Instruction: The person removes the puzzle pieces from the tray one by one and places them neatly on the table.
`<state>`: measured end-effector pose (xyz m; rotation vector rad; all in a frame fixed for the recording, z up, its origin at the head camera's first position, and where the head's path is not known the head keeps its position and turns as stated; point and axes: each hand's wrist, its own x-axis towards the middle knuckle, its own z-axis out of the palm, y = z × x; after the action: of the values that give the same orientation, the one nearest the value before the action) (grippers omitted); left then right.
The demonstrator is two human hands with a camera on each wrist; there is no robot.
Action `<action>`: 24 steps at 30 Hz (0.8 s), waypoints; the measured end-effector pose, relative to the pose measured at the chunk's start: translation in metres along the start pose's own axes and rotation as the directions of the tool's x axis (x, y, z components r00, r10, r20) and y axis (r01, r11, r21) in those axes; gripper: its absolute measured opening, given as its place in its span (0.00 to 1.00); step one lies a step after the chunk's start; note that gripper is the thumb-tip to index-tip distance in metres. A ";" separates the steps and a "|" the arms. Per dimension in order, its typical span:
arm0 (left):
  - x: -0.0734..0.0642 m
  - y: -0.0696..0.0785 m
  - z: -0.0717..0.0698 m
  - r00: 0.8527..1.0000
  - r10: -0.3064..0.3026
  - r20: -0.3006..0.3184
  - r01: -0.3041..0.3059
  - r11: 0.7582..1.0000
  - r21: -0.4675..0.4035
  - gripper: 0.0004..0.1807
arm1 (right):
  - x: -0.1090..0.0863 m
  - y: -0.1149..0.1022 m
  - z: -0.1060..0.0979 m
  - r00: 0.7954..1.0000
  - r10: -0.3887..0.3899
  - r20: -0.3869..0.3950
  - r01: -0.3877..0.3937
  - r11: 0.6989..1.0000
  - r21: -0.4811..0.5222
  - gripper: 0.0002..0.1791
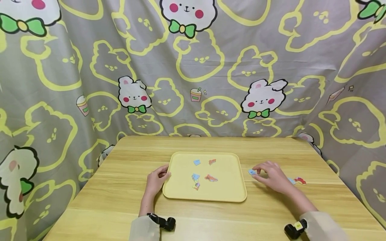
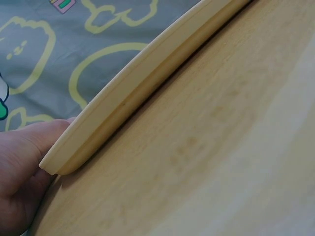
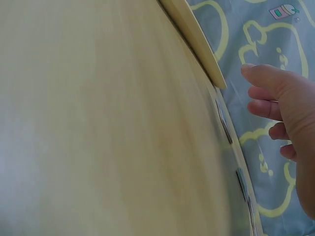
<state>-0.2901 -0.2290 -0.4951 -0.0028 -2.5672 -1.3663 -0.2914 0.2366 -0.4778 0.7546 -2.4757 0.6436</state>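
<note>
Ideally, while the left hand [image 1: 156, 180] grips the yellow tray [image 1: 227, 187] at nine o'clock, the right hand [image 1: 272, 176], loosely curled and seemingly empty, pinches the blue piece [image 1: 251, 172] outside three o'clock by its edges.

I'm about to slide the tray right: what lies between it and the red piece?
In the head view, a blue piece, the right hand and another blue piece come between tray and red piece.
</note>
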 end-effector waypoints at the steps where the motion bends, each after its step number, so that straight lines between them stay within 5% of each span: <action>1: 0.000 0.000 0.000 1.000 0.000 -0.001 0.000 1.000 -0.002 0.22 | 0.001 -0.001 0.001 1.000 -0.003 0.004 0.003 1.000 0.007 0.11; 24: 0.000 0.000 0.000 0.999 0.025 -0.025 -0.025 1.000 0.012 0.21 | 0.024 -0.029 0.024 0.994 -0.075 0.080 0.070 0.995 0.071 0.15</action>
<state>-0.2905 -0.2288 -0.4953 -0.0149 -2.5453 -1.3344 -0.2987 0.1926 -0.4743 0.9100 -2.4982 0.6863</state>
